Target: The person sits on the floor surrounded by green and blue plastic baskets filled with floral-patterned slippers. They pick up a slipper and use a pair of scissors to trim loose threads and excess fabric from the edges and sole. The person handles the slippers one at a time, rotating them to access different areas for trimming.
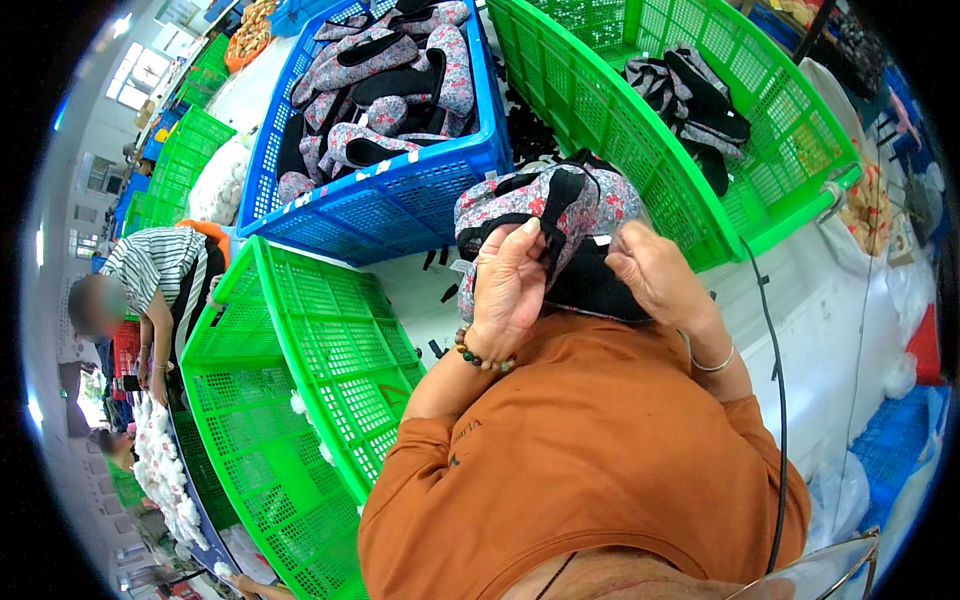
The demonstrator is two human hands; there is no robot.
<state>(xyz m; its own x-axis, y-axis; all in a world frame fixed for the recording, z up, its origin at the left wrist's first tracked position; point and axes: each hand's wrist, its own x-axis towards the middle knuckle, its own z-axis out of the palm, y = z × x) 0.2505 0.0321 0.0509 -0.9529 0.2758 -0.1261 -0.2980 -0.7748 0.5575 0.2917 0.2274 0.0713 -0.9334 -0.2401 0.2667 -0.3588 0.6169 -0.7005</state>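
In the head view, nearest the camera are the rim of a pair of glasses (868, 565) at the lower right and the person's rust-orange shirt (590, 450), which fills the lower middle. Both arms are bent at the elbow, and the bare forearms rise from the sleeves and lean inward, so that the hands face each other in front of the chest. The left hand (510, 275) is turned with its inner side partly upward, a beaded bracelet (485, 358) around its wrist; its thumb and fingers are clamped on a black edge of the cloth. The right hand (655, 270), with a thin bangle (717, 364) around its wrist, is a little apart from the left, its fingers curled in and the thumb close to them. Whether it pinches anything is too small to tell.

The bundle of floral slippers (590, 205), grey with red flowers and black lining, lies between the hands and just beyond them, its near black part close against the shirt. Part of it shows to the left of the left hand, and its right side reaches up to the right hand's fingertips.

Beyond the bundle stands a blue basket (425, 205) heaped with similar slippers; a green basket (640, 130) to its right holds a smaller pile. More green plastic baskets stand at the left, where a co-worker in a striped shirt (155, 262) bends over white fluffy pieces (163, 470). A black cable (778, 400) hangs beside the person's right arm.
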